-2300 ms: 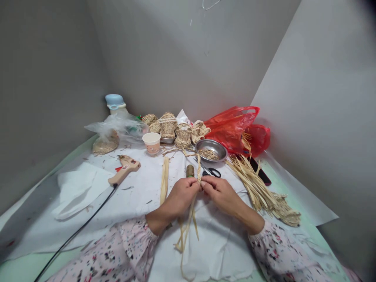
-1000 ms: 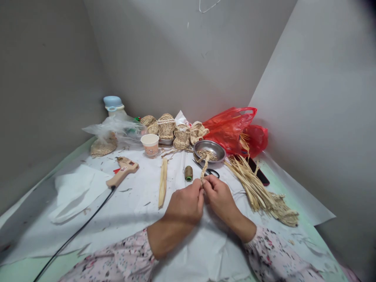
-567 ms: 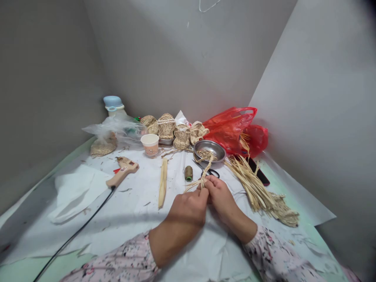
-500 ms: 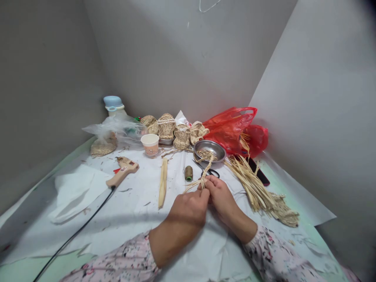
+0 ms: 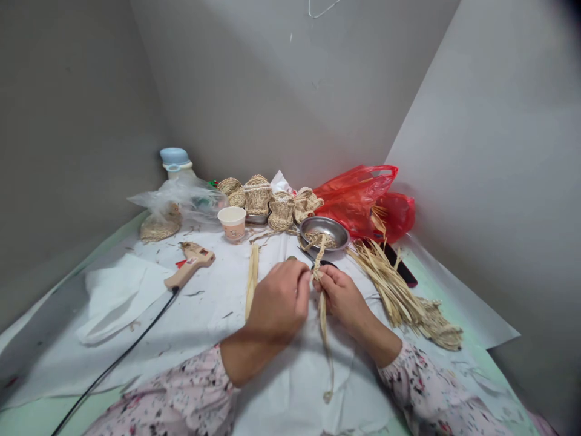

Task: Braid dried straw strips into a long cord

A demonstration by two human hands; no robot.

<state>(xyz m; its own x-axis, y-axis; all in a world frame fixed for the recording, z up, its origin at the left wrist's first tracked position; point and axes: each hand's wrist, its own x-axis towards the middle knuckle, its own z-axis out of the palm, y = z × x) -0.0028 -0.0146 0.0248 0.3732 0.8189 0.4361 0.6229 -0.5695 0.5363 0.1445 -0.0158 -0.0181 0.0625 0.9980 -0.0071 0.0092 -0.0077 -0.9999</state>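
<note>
A pale straw braid (image 5: 320,257) runs from the metal bowl (image 5: 338,229) toward me, and a loose strand of it hangs down over the white sheet between my wrists. My right hand (image 5: 338,293) pinches the near end of the braid between thumb and fingers. Close against it on the left, my left hand (image 5: 281,297) is closed at the braid's side; its fingertips are mostly hidden behind the back of the hand. Scissors (image 5: 327,264) lie partly covered behind the braid, and a small spool (image 5: 291,258) barely shows above my left hand.
A glue gun (image 5: 193,264) with a black cord lies left. A straw strip (image 5: 252,278) lies near my left hand, a straw bundle (image 5: 385,284) and phone (image 5: 406,272) at right. Behind stand a paper cup (image 5: 232,225), woven pieces (image 5: 258,197) and a red bag (image 5: 349,206).
My left hand has moved slightly left and up, now covering most of the spool. A long strand now hangs down toward me from the braid; the right hand has shifted little.
</note>
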